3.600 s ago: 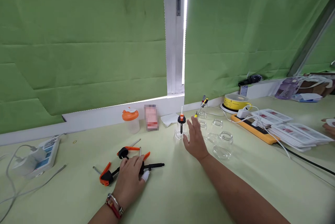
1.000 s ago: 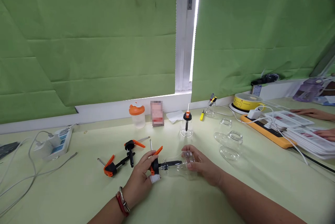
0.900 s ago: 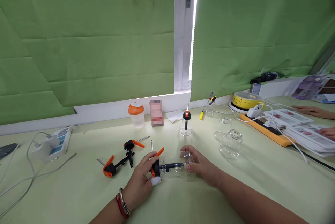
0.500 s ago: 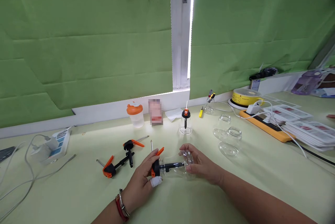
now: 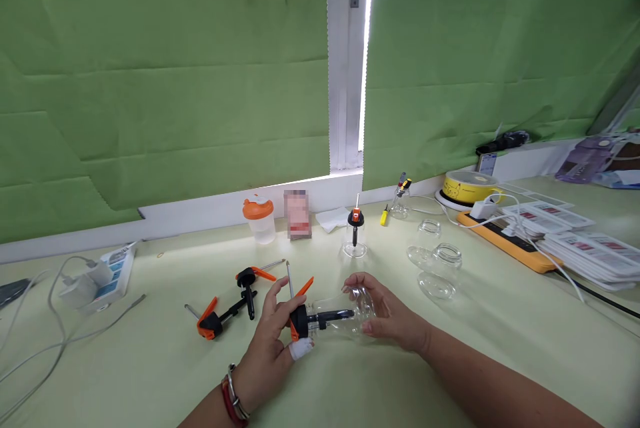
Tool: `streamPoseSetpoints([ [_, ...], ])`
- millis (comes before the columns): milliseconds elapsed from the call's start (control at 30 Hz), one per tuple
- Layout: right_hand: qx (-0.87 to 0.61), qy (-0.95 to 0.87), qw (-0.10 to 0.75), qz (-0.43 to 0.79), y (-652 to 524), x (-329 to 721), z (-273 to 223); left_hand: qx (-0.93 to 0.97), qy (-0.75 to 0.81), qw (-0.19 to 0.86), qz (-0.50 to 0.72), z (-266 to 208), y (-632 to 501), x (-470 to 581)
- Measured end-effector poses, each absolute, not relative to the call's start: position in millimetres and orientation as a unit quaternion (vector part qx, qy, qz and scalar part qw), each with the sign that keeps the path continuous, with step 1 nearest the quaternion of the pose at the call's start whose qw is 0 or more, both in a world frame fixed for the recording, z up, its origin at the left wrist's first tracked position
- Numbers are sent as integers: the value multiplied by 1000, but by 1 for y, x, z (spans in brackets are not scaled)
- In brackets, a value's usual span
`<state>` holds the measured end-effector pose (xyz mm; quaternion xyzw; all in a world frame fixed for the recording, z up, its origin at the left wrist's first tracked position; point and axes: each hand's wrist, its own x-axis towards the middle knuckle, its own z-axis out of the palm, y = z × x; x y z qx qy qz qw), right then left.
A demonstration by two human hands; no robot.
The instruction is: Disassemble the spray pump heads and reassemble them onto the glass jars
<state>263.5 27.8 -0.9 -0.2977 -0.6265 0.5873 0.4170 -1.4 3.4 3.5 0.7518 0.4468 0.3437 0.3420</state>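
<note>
A clear glass bottle [image 5: 336, 331] lies on its side between my hands, its mouth toward the left. My right hand [image 5: 395, 313] curls around the base end. At the mouth is a black cap [image 5: 299, 320] with an orange lever and a thin metal rod; its black stem reaches inside the glass. My left hand [image 5: 267, 345] grips this cap, bandaged thumb below, some fingers raised. Two similar cap pieces, a left one [image 5: 210, 325] and a farther one [image 5: 246, 277], lie left of my hands. Behind stands a glass bottle with such a cap fitted [image 5: 355, 245].
Two open glass bottles, a front one [image 5: 440, 275] and a rear one [image 5: 425, 241], stand right. Farther right are an orange power strip [image 5: 515, 241] and stacked printed cards [image 5: 590, 258]. An orange-lidded cup [image 5: 260, 221], a yellow-handled tool [image 5: 384, 216] and a white power strip [image 5: 117, 275] also lie around.
My left fingers have lifted and spread, with the index finger now raised beside the metal rod. The bottle and cap have shifted slightly to the right.
</note>
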Motion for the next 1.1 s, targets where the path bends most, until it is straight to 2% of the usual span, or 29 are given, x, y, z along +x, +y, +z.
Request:
streamPoseSetpoints([
  [267,-341,-657,403,538,22,256,-4,616,466,533,347,3,3,4],
  [467,-358,-729,395,429,9,249,1,495,508,599,372,10,1,13],
  [767,-264,-843,419,208,6,245,4,437,531,620,379,14,-2,19],
  [967,-253,-875,389,140,10,244,-1,434,557,590,392,7,-4,21],
  [1100,-212,-882,404,118,14,243,-8,425,560,586,403,8,-4,23],
])
